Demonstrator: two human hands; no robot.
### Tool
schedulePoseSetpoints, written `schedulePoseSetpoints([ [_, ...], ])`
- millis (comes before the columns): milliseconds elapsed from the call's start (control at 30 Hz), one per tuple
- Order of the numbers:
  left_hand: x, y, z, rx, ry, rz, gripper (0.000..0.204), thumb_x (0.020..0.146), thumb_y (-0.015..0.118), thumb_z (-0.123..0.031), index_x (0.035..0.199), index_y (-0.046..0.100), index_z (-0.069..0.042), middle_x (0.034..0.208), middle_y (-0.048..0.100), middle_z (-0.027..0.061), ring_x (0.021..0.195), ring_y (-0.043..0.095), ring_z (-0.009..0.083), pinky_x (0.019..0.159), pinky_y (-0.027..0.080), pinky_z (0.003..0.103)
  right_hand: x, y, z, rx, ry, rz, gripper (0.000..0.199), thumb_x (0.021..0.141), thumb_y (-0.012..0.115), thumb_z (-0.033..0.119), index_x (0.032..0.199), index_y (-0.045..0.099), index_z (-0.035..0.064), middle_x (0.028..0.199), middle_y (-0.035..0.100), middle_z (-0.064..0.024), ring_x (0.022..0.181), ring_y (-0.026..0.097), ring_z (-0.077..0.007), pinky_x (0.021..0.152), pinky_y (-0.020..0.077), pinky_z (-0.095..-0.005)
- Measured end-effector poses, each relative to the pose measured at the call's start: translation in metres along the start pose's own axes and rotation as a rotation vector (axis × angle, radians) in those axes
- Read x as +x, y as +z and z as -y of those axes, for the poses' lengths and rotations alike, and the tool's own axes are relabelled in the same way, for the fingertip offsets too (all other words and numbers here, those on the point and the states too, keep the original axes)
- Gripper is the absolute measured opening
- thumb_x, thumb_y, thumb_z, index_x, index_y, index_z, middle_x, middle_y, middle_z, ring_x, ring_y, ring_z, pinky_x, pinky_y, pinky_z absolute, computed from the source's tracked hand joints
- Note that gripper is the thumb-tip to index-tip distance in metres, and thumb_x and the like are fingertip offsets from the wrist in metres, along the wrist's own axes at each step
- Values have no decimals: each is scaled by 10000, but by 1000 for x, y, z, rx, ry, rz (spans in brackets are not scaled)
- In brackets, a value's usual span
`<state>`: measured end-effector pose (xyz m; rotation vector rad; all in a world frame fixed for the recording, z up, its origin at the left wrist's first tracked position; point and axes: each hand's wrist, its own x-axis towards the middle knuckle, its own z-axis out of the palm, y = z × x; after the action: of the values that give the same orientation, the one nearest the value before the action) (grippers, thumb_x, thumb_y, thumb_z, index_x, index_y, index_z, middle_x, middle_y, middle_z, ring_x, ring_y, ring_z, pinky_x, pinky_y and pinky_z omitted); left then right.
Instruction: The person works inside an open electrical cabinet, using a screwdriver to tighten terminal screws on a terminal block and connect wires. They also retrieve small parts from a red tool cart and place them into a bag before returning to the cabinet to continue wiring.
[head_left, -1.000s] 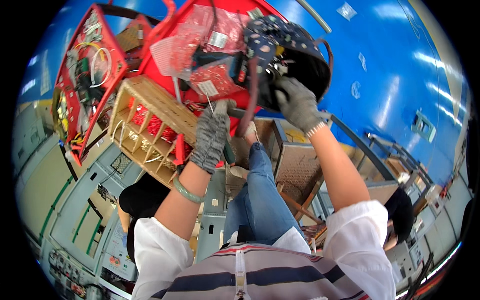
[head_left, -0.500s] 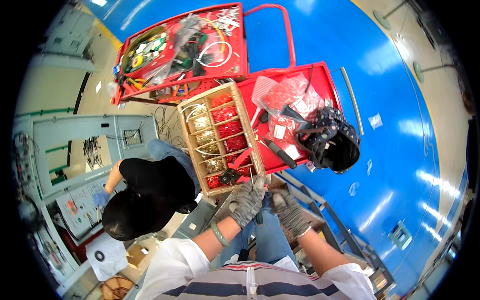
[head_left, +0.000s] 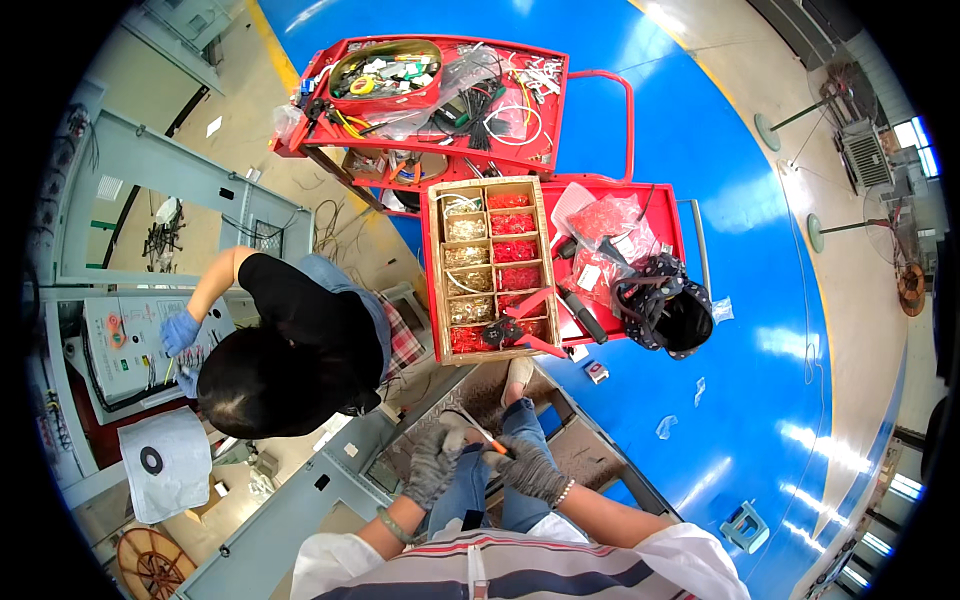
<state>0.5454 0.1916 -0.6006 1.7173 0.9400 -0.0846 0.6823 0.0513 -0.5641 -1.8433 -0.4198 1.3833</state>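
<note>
Blue floor, red cart (head_left: 655,215) ahead; both gloved hands, left (head_left: 433,468) and right (head_left: 528,466), pinching thin orange-tipped wire (head_left: 487,437), likely light, limp, best gripped near tip.

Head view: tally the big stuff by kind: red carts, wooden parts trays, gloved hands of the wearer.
Red carts: 2, far and near
Wooden divided parts tray: 1
Wearer's gloved hands: 2, left hand and right hand
Total: 5
</note>
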Motion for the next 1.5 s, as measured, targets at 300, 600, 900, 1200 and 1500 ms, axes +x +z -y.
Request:
schedulePoseSetpoints([
  [300, -106, -54, 120, -520, -748, 16, 110, 820, 587, -42, 928, 595, -57, 731, 586, 33, 569, 541, 128, 467, 446, 257, 13, 1, -7, 367, 212, -234, 197, 853, 601, 252, 915, 606, 65, 647, 535, -5, 550, 488, -80, 506, 391, -236],
  [600, -66, -30, 84, -987, -795, 69, 148, 863, 488, 42, 971, 534, -48, 838, 560, 76, 656, 537, 160, 560, 497, 282, 126, -45, -38, 219, -78, -450, 167, 911, 500, 159, 912, 580, 13, 694, 559, -76, 647, 501, -142, 617, 433, -293],
  [900, -33, -6, 73, -882, -757, 135, 169, 780, 563, 17, 943, 553, -28, 808, 578, 97, 666, 557, 200, 579, 500, 311, 254, -146, -43, 20, -79, -625, 236, 896, 540, 200, 1020, 581, 4, 742, 579, -57, 668, 513, -129, 620, 445, -295],
  [1200, -44, 12, 72, -965, -700, 41, 187, 834, 512, 45, 989, 558, -49, 891, 580, 61, 754, 572, 177, 670, 528, 322, 329, -182, -19, 339, 90, -591, 103, 900, 546, 163, 902, 570, 63, 608, 481, 24, 454, 412, -66, 398, 331, -245],
  [1500, -67, -15, 65, -895, -815, 90, 209, 815, 489, 72, 966, 554, -57, 852, 565, 46, 712, 549, 148, 635, 505, 296, 344, -190, -47, 181, 153, -591, 183, 887, 555, 181, 943, 610, 16, 674, 546, -15, 578, 476, -116, 532, 392, -278],
])
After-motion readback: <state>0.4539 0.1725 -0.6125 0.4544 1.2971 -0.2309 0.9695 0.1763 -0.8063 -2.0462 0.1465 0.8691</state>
